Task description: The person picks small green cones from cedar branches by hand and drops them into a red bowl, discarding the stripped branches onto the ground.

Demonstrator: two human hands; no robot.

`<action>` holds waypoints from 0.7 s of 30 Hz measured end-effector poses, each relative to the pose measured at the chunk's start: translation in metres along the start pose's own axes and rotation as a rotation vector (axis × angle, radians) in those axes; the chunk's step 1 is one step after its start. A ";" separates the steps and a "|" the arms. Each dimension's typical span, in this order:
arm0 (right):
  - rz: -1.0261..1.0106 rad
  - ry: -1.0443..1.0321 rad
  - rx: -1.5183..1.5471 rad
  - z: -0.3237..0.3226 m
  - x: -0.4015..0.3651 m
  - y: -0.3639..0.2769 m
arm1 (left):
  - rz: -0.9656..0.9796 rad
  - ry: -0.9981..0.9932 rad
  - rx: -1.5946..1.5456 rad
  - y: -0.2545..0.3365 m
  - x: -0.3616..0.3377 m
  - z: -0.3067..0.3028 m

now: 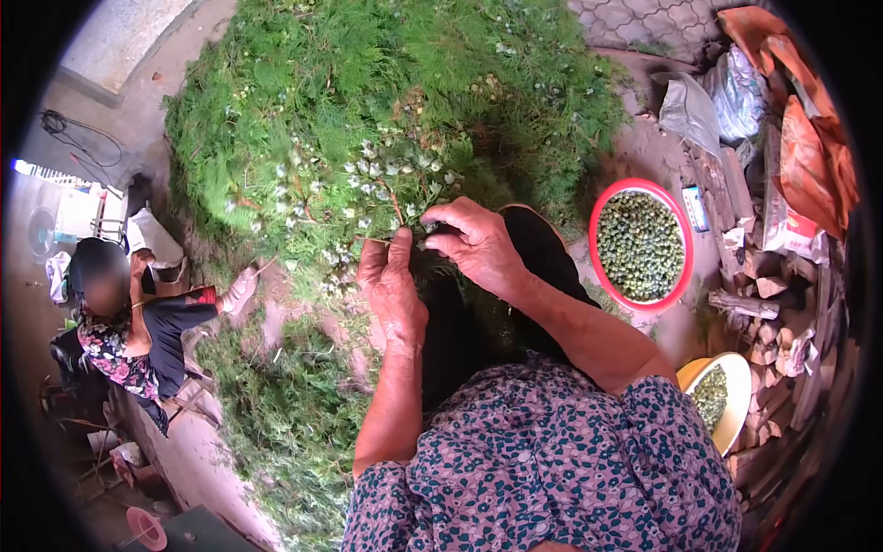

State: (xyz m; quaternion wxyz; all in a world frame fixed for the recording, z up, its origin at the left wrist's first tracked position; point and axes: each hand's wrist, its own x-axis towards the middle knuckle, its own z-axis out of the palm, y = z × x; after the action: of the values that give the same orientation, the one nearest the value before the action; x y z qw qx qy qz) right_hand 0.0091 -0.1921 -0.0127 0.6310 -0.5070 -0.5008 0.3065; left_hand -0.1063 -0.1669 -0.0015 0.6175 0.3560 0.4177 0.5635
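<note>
My left hand (394,287) is closed, with thumb and fingers pinching the stem of a conifer branch (395,204). Pale green, knobbly seed cones (372,167) cluster along that branch. Just to the right, my right hand (480,250) has its fingers bent inward close to the branch stem. Whatever lies between its fingertips is too small to make out. Both hands are above my lap, and a large heap of feathery green branches (313,83) spreads in front of them.
A red-rimmed basin (596,241) full of green cones stands to my right. Nearer me is a yellow basin (736,405) with more cones. Split firewood (768,345) and sacks (736,92) line the right side. More greenery (285,414) lies at left, where another person (120,345) sits.
</note>
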 end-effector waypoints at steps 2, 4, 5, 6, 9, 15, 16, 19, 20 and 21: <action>-0.022 -0.042 -0.042 0.001 0.002 0.002 | -0.006 -0.030 0.007 -0.002 0.006 -0.006; 0.084 -0.066 0.024 0.001 0.002 -0.003 | -0.055 -0.035 0.009 0.004 0.007 -0.006; 0.186 -0.088 0.086 0.000 0.002 -0.005 | -0.104 -0.043 0.009 0.005 0.007 -0.006; 0.193 -0.090 0.085 -0.002 0.003 -0.005 | -0.109 -0.039 0.009 0.002 0.009 -0.007; 0.301 -0.143 0.172 -0.005 0.008 -0.003 | -0.076 0.005 0.006 -0.005 0.015 -0.009; 0.467 -0.139 0.272 -0.008 0.012 -0.002 | -0.094 -0.020 -0.042 -0.003 0.015 -0.007; 0.473 -0.124 0.307 -0.009 0.013 -0.002 | -0.095 -0.017 -0.059 -0.005 0.015 -0.008; 0.482 -0.063 0.396 -0.012 0.015 -0.008 | -0.107 -0.008 -0.064 -0.004 0.016 -0.008; 0.486 -0.021 0.449 -0.014 0.016 -0.009 | -0.116 0.002 -0.053 -0.003 0.015 -0.007; 0.487 -0.022 0.446 -0.016 0.016 -0.006 | -0.118 0.003 -0.056 -0.001 0.014 -0.005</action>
State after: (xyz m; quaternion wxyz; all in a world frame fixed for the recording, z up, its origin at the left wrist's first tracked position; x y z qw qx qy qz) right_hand 0.0287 -0.1848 -0.0010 0.6294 -0.4576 -0.2923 0.5559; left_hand -0.1104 -0.1530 -0.0059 0.6585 0.3125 0.4230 0.5383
